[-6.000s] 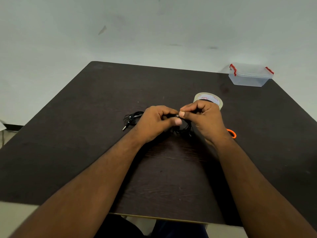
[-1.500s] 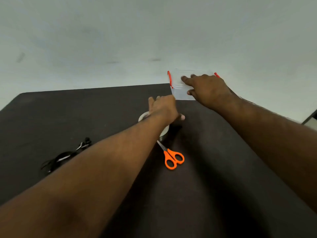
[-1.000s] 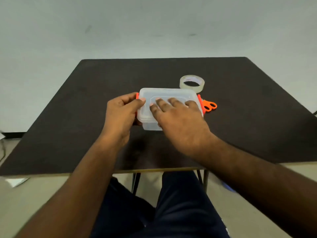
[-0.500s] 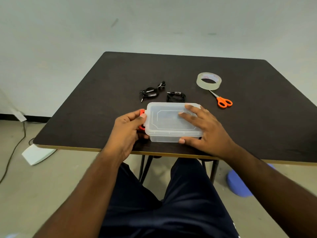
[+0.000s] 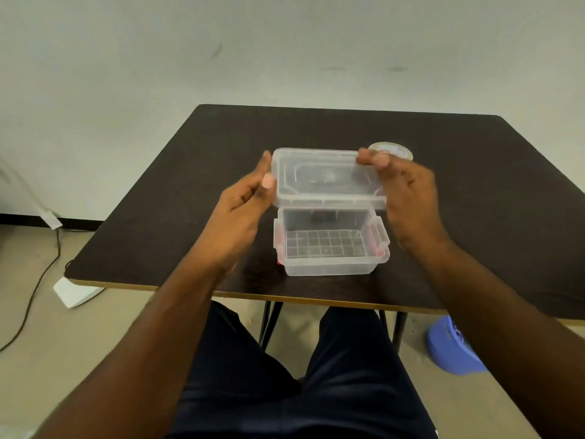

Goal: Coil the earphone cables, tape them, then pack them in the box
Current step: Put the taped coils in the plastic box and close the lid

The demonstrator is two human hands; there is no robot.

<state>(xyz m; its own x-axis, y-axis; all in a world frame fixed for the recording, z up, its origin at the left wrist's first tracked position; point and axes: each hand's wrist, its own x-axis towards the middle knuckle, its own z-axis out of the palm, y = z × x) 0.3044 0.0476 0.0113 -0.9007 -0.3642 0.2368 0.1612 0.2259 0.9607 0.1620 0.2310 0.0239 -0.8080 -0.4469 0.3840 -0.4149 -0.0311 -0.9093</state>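
Observation:
A clear plastic box (image 5: 329,268) with red side latches stands open near the table's front edge, and nothing lies inside it. Above it I hold its clear lid (image 5: 326,180) level in the air. My left hand (image 5: 243,205) pinches the lid's left end between thumb and fingers. My right hand (image 5: 408,194) grips the right end, fingers curled over the far corner. A dark shape, the black earphones (image 5: 321,217), shows blurred through the box's far wall. The tape roll (image 5: 394,149) peeks out behind my right hand.
The dark table (image 5: 177,198) ends just in front of the box. The scissors are hidden behind my right hand. On the floor lie a blue tub (image 5: 452,346) at the right, and a white plate (image 5: 76,293) and a cable (image 5: 38,280) at the left.
The lid has come off the box and now hangs above it in both hands. Half a second ago my right hand lay flat on the shut lid.

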